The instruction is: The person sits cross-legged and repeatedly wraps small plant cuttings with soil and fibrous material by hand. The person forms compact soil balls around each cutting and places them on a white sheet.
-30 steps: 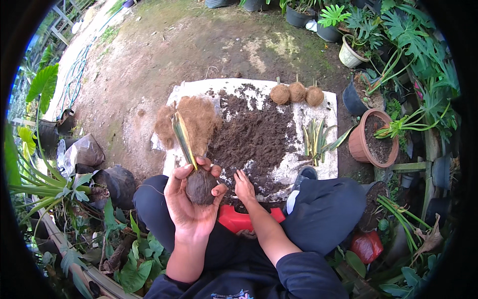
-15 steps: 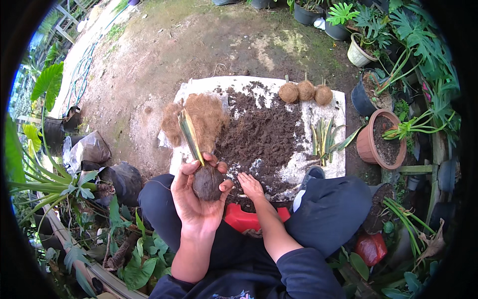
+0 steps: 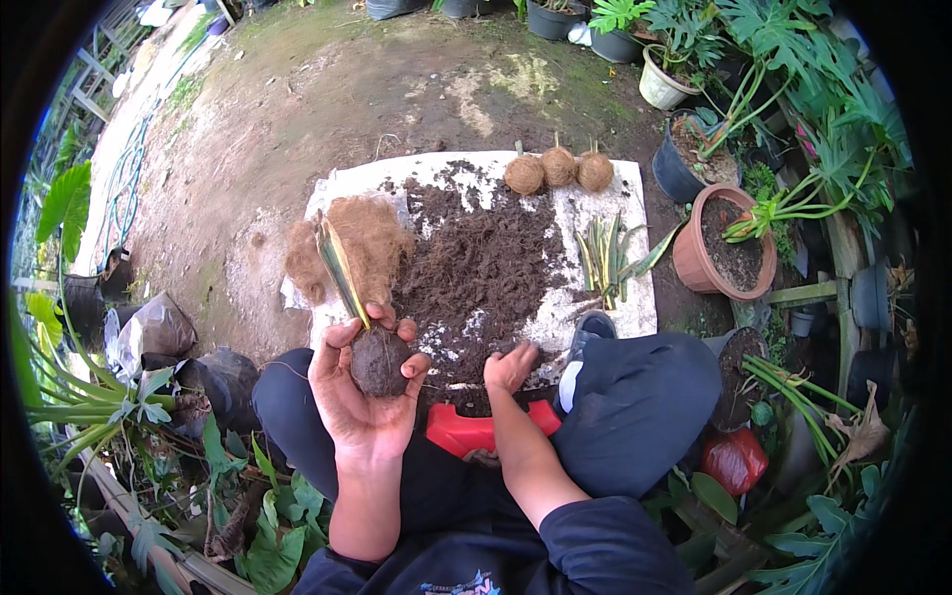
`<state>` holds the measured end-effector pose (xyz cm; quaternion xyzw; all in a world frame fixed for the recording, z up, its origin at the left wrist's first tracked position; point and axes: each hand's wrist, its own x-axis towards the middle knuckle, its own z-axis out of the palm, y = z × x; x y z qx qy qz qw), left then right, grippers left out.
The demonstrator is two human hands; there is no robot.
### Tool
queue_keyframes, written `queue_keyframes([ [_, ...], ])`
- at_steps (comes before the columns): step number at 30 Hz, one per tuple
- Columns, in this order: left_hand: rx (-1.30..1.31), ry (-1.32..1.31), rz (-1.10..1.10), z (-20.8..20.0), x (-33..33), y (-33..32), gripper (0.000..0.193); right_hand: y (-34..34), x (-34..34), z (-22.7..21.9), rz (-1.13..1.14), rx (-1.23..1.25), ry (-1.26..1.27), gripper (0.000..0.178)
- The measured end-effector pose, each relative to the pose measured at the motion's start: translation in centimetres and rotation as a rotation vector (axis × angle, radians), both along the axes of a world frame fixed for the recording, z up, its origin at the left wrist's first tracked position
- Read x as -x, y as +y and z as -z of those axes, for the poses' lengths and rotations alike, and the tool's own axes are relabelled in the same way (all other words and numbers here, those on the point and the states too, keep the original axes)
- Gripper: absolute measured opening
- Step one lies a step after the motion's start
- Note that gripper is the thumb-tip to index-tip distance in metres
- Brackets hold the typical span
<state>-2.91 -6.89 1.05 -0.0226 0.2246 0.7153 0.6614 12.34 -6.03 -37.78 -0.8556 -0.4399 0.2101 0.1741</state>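
Observation:
In my left hand [image 3: 359, 397] I hold up a dark brown soil ball [image 3: 381, 363], fingers and thumb curved round its sides. A yellow-edged green leaf cutting [image 3: 340, 270] sticks up out of its top, and a loose strand trails off to the left. My right hand [image 3: 510, 367] is low at the near edge of the loose dark soil [image 3: 481, 253], fingers stretched toward the right and holding nothing that I can see. Tan coconut fibre [image 3: 362, 233] lies in a heap beyond my left hand. The soil and fibre rest on a white sheet [image 3: 630, 307].
Three fibre-wrapped balls [image 3: 559, 169] stand at the sheet's far right. More leaf cuttings [image 3: 607, 260] lie below them. A red plastic object [image 3: 461, 432] sits between my legs. Potted plants, including a terracotta pot [image 3: 704, 260], line the right side; black plant bags [image 3: 223, 387] stand left.
My right hand has turned and shifted, its fingers now toward the right instead of forward-left. My left hand still holds the soil ball up. The whole view has shifted slightly.

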Motion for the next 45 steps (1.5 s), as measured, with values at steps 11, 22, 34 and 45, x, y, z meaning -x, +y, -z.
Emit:
queue_keyframes([
  [11,0.017,-0.021,0.048,0.0,-1.3,0.8,0.019,-1.1,4.2,2.1,-0.163,0.072,0.211,0.064],
  [22,0.013,-0.018,0.057,0.1,-1.6,1.1,0.019,0.9,0.4,1.1,-0.362,0.170,-0.078,0.066],
  [34,0.063,0.001,0.051,0.3,-1.4,1.4,0.020,-1.3,0.0,2.4,-0.463,0.257,-0.060,0.048],
  [45,0.055,-0.049,0.051,0.1,-1.7,1.0,0.021,-1.1,0.2,0.4,-0.652,0.458,0.038,0.023],
])
